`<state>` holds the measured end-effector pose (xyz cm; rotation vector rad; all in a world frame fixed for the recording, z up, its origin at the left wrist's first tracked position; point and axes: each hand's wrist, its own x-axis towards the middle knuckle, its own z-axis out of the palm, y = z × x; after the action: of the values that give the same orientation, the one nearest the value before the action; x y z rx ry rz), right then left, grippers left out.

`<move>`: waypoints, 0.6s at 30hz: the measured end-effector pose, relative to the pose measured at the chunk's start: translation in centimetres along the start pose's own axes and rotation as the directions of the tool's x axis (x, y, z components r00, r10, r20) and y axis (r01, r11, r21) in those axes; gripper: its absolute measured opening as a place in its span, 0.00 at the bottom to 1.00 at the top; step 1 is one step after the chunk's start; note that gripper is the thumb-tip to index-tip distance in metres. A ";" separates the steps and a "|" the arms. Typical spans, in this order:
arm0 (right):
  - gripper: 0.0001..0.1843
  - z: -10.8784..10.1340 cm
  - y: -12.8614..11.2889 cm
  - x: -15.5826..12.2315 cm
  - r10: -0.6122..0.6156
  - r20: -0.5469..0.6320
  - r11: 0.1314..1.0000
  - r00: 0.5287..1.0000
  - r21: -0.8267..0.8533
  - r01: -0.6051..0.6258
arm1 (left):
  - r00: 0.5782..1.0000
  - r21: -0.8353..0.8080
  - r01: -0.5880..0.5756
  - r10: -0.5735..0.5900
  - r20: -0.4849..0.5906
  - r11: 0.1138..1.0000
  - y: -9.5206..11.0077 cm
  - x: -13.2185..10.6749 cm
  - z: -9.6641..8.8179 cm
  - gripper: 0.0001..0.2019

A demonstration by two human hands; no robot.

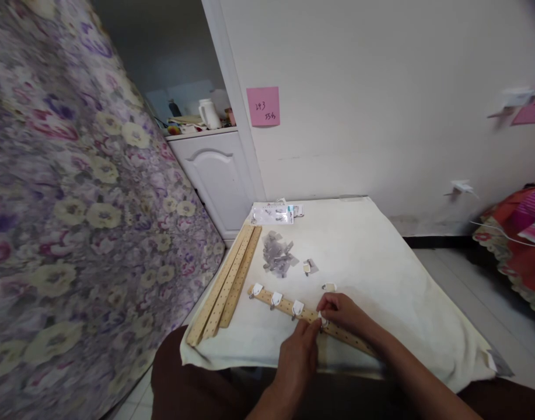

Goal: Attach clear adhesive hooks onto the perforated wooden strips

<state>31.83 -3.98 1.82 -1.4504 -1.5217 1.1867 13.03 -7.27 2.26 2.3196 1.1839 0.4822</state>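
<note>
A perforated wooden strip [289,307] lies on the white cloth-covered table [381,256] in front of me, with three small white hooks [276,299] stuck along its left part. My left hand [299,356] and my right hand [343,312] meet over the strip, fingers pinched on a fourth small white hook [322,320] pressed against it. Another loose hook [329,287] lies just beyond my right hand, and one more hook [308,267] lies farther back.
Several spare wooden strips [226,286] lie along the table's left edge. A pile of grey backing pieces [276,255] and a clear packet [272,214] sit at the back. A flowered mattress [74,221] leans at left; a white cabinet [219,175] stands behind.
</note>
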 end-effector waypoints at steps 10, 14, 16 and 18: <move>0.11 -1.2 0.2 -0.2 -0.018 0.190 0.996 0.982 0.092 0.001 | 0.998 0.065 0.028 -0.031 0.052 0.998 -0.2 0.1 0.1 0.28; 0.11 -1.1 0.3 -0.1 0.010 0.170 0.996 0.985 0.089 -0.026 | 0.999 0.061 0.019 -0.022 0.049 0.998 -0.3 0.1 0.2 0.28; 0.10 -0.9 0.5 0.0 0.024 0.169 0.995 0.985 0.092 -0.040 | 0.999 0.060 0.014 -0.016 0.039 0.998 -0.3 0.1 0.2 0.27; 0.10 -0.8 0.6 0.1 0.026 0.160 0.995 0.987 0.088 -0.040 | 1.000 0.060 0.009 -0.011 0.026 0.998 -0.4 0.2 0.3 0.27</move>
<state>32.74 -3.79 1.52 -1.3527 -1.5330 1.4021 13.03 -7.02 1.75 2.3616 1.2128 0.4173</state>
